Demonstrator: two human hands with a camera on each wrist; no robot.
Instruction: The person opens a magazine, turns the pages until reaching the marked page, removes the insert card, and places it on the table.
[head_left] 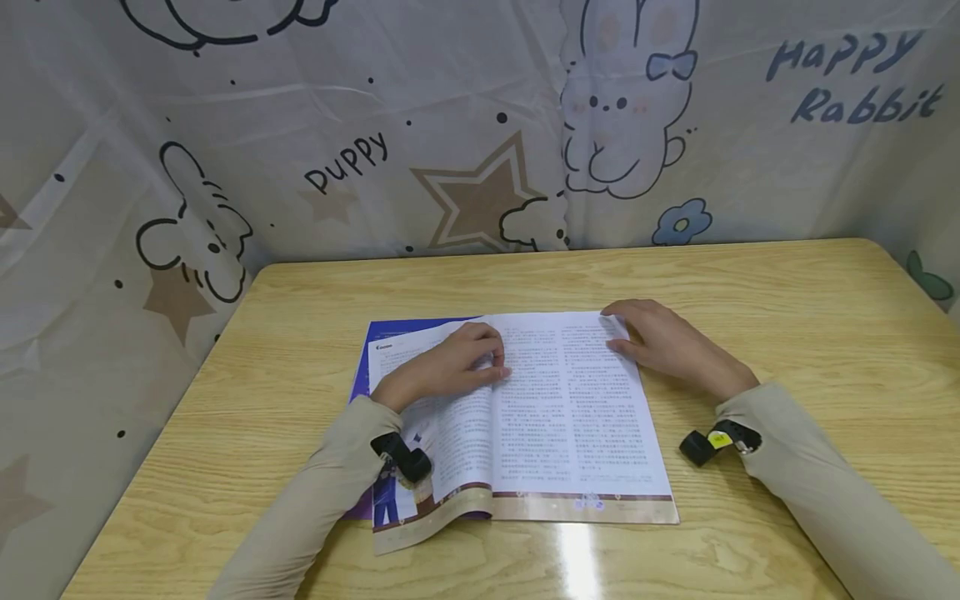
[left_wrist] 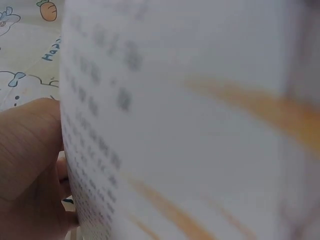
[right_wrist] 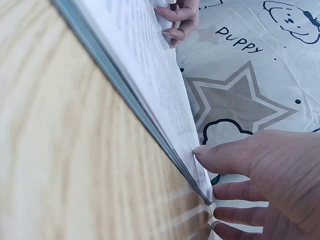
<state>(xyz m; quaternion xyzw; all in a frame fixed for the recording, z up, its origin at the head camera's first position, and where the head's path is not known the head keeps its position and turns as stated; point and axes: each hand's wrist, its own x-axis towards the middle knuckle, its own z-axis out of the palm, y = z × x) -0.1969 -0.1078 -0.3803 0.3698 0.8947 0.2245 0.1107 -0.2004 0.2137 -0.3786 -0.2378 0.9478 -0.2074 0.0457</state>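
Note:
An open magazine (head_left: 534, 417) with dense printed text lies on the table, its left page bulging up near the spine. My left hand (head_left: 453, 362) rests over that left page, fingers loosely bent and fingertips at the spine. In the left wrist view the curved page (left_wrist: 175, 150) fills most of the picture and covers part of the left hand (left_wrist: 30, 160). My right hand (head_left: 663, 346) is at the top right corner of the right page. Its thumb (right_wrist: 222, 157) touches the page, while the other fingers extend spread by the corner.
A blue-purple cover (head_left: 362, 367) shows from under the magazine's left side. The wooden table (head_left: 225, 400) ends at a cartoon-printed cloth (head_left: 300, 108) at the back and left. Black wrist cameras sit on both sleeves, the right one (head_left: 701, 446) just above the tabletop.

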